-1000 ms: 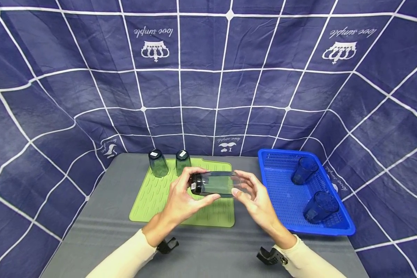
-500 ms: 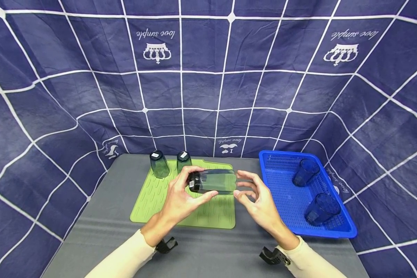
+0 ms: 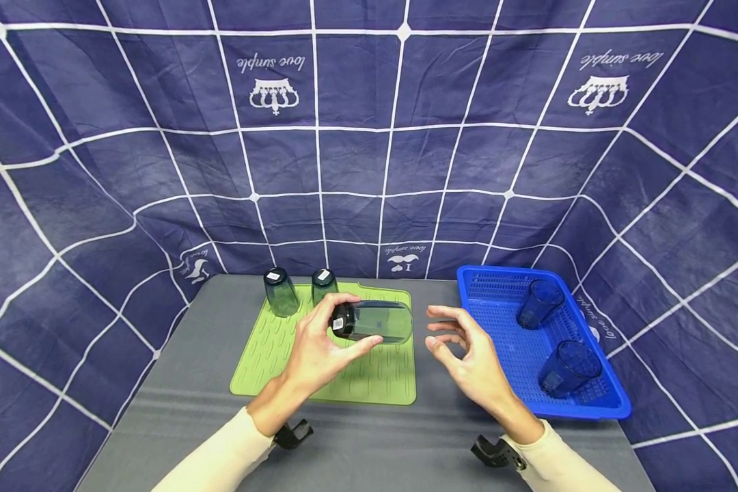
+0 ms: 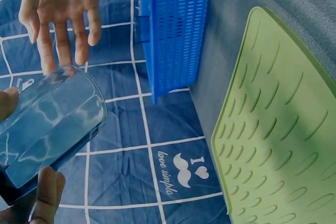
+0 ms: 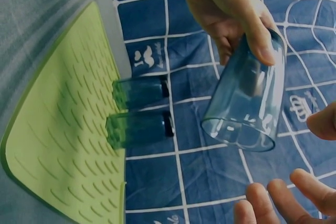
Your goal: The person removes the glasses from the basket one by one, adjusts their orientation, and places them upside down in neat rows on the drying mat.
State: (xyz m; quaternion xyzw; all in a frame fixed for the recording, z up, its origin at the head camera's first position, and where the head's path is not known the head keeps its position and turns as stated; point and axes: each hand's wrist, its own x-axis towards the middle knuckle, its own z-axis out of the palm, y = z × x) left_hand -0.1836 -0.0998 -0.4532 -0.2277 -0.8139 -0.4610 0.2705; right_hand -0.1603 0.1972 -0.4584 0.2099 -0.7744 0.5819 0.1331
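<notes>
My left hand [image 3: 317,345] grips a clear bluish drinking glass [image 3: 381,322] near its dark base, which bears a small white label. The glass lies sideways above the green drying mat [image 3: 369,383], its mouth facing right. My right hand [image 3: 476,355] is apart from it, fingers relaxed and holding nothing. In the right wrist view the rim of the held glass [image 5: 239,135] faces the right hand's fingertips [image 5: 257,195]. Two more glasses stand upside down at the mat's back left, one at the corner [image 3: 281,292] and another glass [image 3: 324,283] partly behind the left hand.
To the right stands a blue plastic basket [image 3: 498,355] with two glasses in it, a rear glass [image 3: 538,304] and a front glass [image 3: 567,369]. A grey cloth [image 3: 178,355] covers the table. A navy checked curtain [image 3: 357,157] hangs behind and at both sides.
My right hand has let go of the glass's rim and drawn back to the right. The left hand still holds the glass, which has shifted slightly left.
</notes>
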